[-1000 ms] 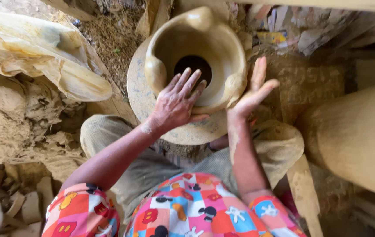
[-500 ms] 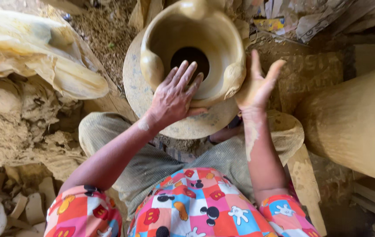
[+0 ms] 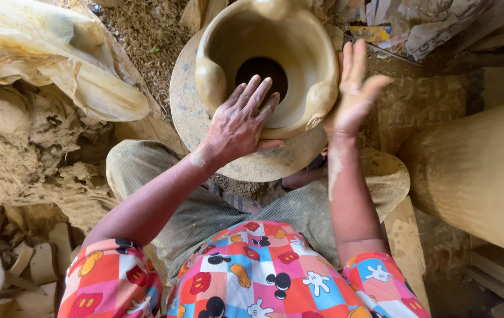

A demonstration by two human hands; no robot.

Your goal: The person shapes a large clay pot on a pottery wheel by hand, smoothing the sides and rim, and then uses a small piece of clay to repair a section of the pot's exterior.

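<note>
1. The left hand (image 3: 237, 126) is lying flat, fingers spread, on the near rim of a wet clay pot (image 3: 267, 62). Its grip is released: the palm is pressing on the clay and nothing is being clasped.
2. The right hand (image 3: 355, 91) is standing open and upright just beside the pot's right wall, fingers straight and pointing away from the person. Whether the palm is touching the clay cannot be told. Its grip is released too, and it is holding nothing.
3. The clay pot is sitting between the two hands, on a round clay-smeared wheel disc (image 3: 190, 115) that is showing below and to the left of the left hand. The pot is wide-mouthed with a dark hole at its bottom, and three rounded lugs are bulging inward from its rim; one is lying just left of the left hand's fingers, one just beside the right hand's heel.
4. Well to the left of the left hand, a crumpled yellowish plastic sheet (image 3: 45, 56) is lying over a lump of raw clay (image 3: 13, 150).
5. Beyond the right hand's fingertips, a scrap of printed paper (image 3: 370, 32) in yellow, blue and red is lying flat among grey crumpled wrappings (image 3: 435, 23).
6. Right of the right forearm, a large tan clay cylinder (image 3: 476, 171) is lying on its side.
7. Near the left elbow, broken clay shards (image 3: 10, 265) are piling on the floor.
</note>
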